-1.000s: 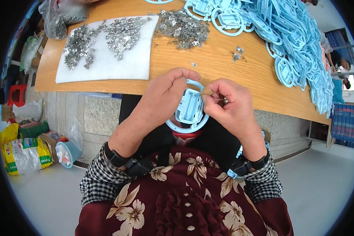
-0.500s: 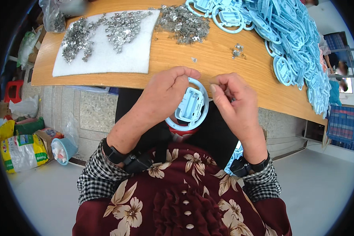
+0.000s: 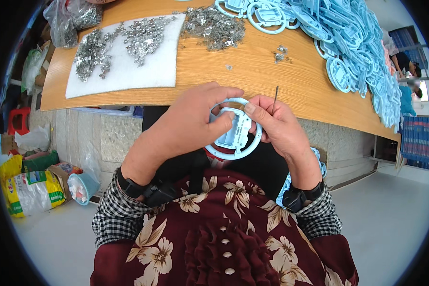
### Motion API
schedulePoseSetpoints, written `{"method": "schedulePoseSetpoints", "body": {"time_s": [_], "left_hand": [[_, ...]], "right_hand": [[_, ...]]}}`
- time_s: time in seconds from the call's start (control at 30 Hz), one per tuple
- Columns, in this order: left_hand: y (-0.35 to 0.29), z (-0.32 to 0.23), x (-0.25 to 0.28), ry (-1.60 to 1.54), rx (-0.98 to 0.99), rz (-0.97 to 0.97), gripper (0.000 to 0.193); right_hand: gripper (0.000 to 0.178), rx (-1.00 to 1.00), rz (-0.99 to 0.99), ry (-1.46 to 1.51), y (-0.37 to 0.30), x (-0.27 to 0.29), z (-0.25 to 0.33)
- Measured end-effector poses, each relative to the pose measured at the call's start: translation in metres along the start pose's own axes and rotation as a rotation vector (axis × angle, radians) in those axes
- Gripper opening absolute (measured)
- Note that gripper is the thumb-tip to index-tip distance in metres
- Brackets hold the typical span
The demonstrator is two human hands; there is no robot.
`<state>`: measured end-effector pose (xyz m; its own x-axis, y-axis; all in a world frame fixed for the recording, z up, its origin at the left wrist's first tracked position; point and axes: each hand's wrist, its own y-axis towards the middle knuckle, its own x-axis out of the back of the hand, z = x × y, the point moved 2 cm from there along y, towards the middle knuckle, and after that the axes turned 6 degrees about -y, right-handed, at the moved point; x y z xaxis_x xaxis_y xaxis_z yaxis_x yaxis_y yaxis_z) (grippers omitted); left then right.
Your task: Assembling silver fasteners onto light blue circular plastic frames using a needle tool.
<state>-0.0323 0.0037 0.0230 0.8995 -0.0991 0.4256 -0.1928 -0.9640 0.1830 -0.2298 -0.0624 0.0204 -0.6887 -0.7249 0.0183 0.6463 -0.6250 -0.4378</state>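
Above my lap, at the table's near edge, my left hand (image 3: pixel 200 117) grips a light blue plastic ring-shaped part (image 3: pixel 238 153) with a rectangular compartment in its middle. The left thumb lies over the compartment and the fingers are behind the rim. My right hand (image 3: pixel 276 124) pinches the ring's right side between thumb and fingers. A thin dark pointed tool (image 3: pixel 275 97) sticks up from between the right-hand fingers. Whatever else lies inside the right fingers is hidden.
A white foam sheet (image 3: pixel 152 76) on the wooden table (image 3: pixel 205 71) carries small metal clips. Another metal heap (image 3: pixel 214 28) lies beside it, and a few pieces (image 3: pixel 281 53) farther right. Many blue parts (image 3: pixel 352 52) are piled at right. Bags (image 3: pixel 62 26) stand at the back left.
My right hand has moved left onto the ring, and the thin tool now shows upright in it. My left thumb has come down over the compartment. The view has shifted slightly.
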Motion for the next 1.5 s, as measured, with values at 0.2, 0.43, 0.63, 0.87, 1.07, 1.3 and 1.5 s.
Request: {"method": "schedulePoseSetpoints", "body": {"time_s": [0.2,0.43,0.63,0.87,1.07,1.3,1.5], "left_hand": [[0.000,0.010,-0.019,-0.143,0.057,-0.104,0.031],[-0.009,0.016,-0.021,-1.015,0.394,-0.027,0.037],[-0.007,0.011,-0.026,-1.193,0.467,0.014,0.032],[-0.017,0.032,-0.036,-1.673,0.480,0.096,0.033],[-0.012,0.032,-0.026,-1.551,0.517,0.165,0.035],[-0.007,-0.002,-0.021,-0.580,0.312,-0.081,0.036],[-0.016,0.014,-0.025,-1.076,0.457,-0.270,0.042]], "right_hand": [[0.032,0.029,-0.041,0.180,-0.003,-0.002,0.002],[0.035,0.338,-0.151,-0.041,0.009,-0.013,0.001],[0.030,0.250,-0.054,-0.073,0.015,-0.010,0.007],[0.020,0.093,-0.023,-0.026,0.016,-0.003,0.008],[0.031,0.157,-0.109,0.104,0.001,0.013,0.003],[0.024,-0.034,0.016,0.168,-0.028,0.006,0.014],[0.026,-0.015,-0.021,0.200,-0.017,-0.003,0.017]]}}
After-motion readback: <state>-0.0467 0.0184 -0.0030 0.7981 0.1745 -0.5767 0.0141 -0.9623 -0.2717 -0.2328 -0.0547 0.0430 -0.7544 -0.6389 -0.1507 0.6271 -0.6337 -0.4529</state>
